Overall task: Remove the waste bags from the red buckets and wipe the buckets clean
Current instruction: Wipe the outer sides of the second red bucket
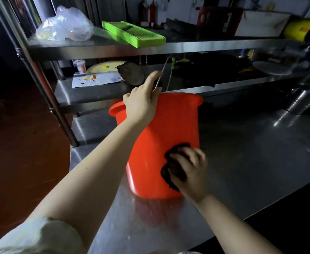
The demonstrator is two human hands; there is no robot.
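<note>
1. As the red bucket (165, 125) stood in the middle of the frame on the steel table (251, 153), its long axis ran from the base at lower centre up to the mouth at upper centre. It seemed to lean a little, but with the wide lens I could not tell for sure.
2. The right hand (189, 171) was at the lower right part of the bucket's outer wall. Its fingers were curled on a dark cloth (174, 167) and pressed it against the red plastic, so the surface to wipe lay directly under this hand. The rest of the wall stretched upward and to the left from it.
3. The left hand (141, 103) was at the upper left, gripping the rim with curled fingers. Its index finger was stretched up beside a wire handle (164, 74). In my judgement this hand steadied the bucket and was the one placed to turn it.
4. The inside of the bucket was hidden from this angle. No bag edge showed over the rim, so the bag was probably out, and the step in hand was the wiping of the outside.
5. On the top shelf, at upper left of the frame, lay a clear plastic bag (64, 24) with contents I could not name. Beside it lay a green tray (132, 33).
</note>
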